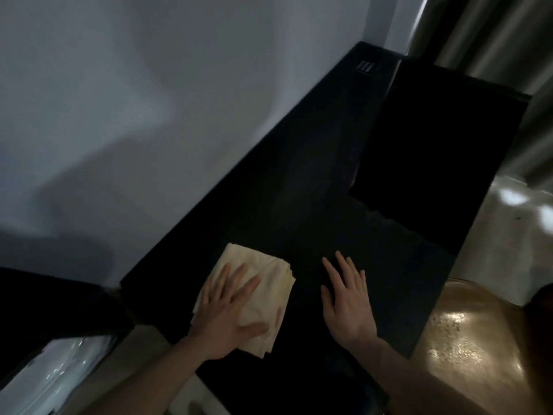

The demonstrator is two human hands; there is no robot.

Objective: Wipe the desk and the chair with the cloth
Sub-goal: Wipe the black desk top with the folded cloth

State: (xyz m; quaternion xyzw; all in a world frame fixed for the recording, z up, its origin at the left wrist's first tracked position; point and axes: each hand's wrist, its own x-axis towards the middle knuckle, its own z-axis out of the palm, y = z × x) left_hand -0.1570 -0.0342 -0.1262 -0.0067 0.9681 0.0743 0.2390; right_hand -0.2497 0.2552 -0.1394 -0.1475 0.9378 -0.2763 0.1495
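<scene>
A folded cream cloth (270, 278) lies on the black desk (299, 181) near its left end. My left hand (229, 313) presses flat on the cloth, fingers straight and spread. To its right my right hand (347, 301) rests palm down on the bare desk top, fingers straight, holding nothing. A shiny brown rounded surface (466, 348), perhaps the chair seat, shows at the lower right beside the desk's front edge.
A pale wall (134, 115) runs along the desk's far side. A darker black panel (443, 151) sits at the desk's far right, with grey curtains (493, 34) behind it. Pale floor (508, 223) lies to the right. A white glossy object (51, 381) is at the lower left.
</scene>
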